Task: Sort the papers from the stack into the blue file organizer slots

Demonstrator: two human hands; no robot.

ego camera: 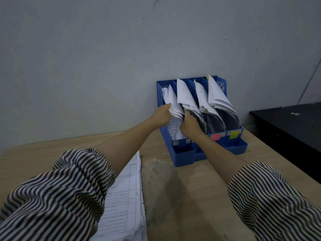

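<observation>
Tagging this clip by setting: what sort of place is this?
Probably an office or filing room: a blue file organizer full of papers, a stack of printed forms on a wooden desk, against a bare grey wall.

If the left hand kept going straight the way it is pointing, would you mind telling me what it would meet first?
Probably the papers in the leftmost slot, which the left hand already grips at their edge. Behind them stands the back wall of the blue file organizer, though depth is hard to judge.

Dim, soft light; wide-angle edge warping

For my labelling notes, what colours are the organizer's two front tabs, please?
Pink tab and yellow tab, head view.
</observation>
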